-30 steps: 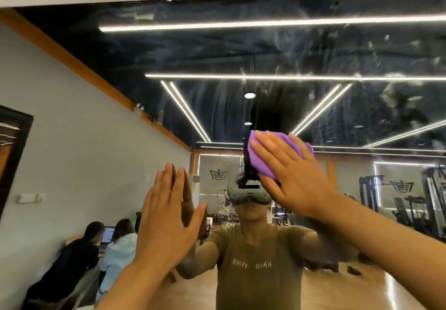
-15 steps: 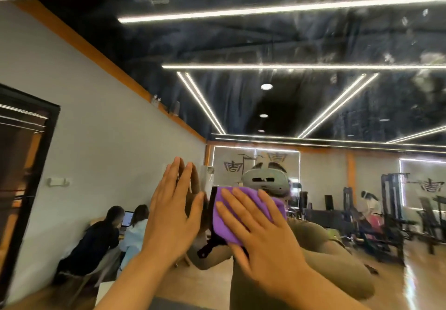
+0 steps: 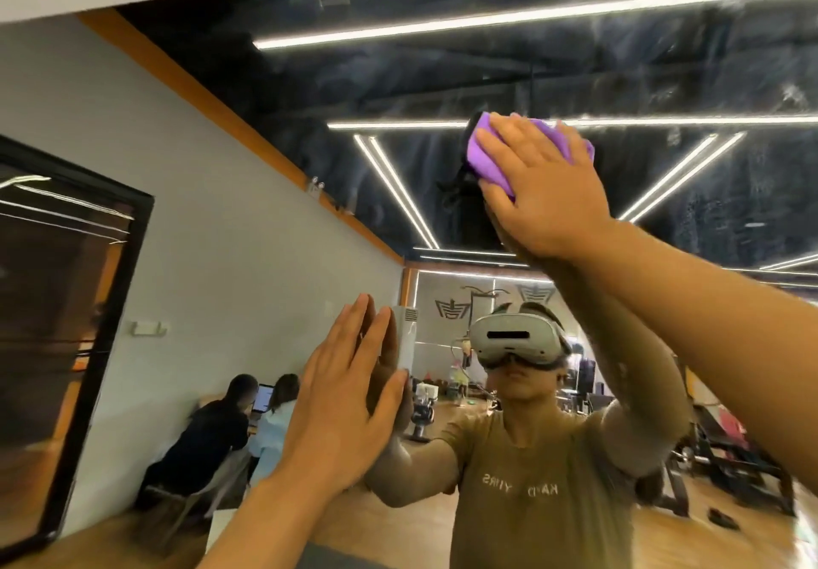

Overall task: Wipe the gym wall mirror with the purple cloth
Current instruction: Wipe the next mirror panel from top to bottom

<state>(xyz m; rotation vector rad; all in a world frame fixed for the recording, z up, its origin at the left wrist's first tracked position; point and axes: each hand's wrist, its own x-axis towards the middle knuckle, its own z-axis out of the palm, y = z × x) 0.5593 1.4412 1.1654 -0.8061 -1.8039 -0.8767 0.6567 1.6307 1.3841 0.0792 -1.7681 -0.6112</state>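
Right hand: the right hand (image 3: 546, 190) lies flat with fingers spread and straight, pressing the purple cloth (image 3: 489, 157) against the glass; nothing is curled round it, so the palm's push alone appears to keep it in place.
Purple cloth: bunched into a soft pad high on the mirror (image 3: 664, 59), over the reflected ceiling lights, mostly hidden under the palm. A flat hand likely spreads pressure across the pad.
Left hand: the left hand (image 3: 343, 396) is open and empty, palm and straight fingers laid on the glass lower down and well left of the cloth, probably as a brace while the other arm reaches up.
Mirror surface: hard, smooth, glossy; pale hazy streaks and specks show across the upper dark area, so wiping there looks unfinished.
Cloth texture: matte, fuzzy, thick-looking, with rounded folded edges.
Reflection: a seated pair (image 3: 234, 431) at a laptop, grey wall, wooden floor.
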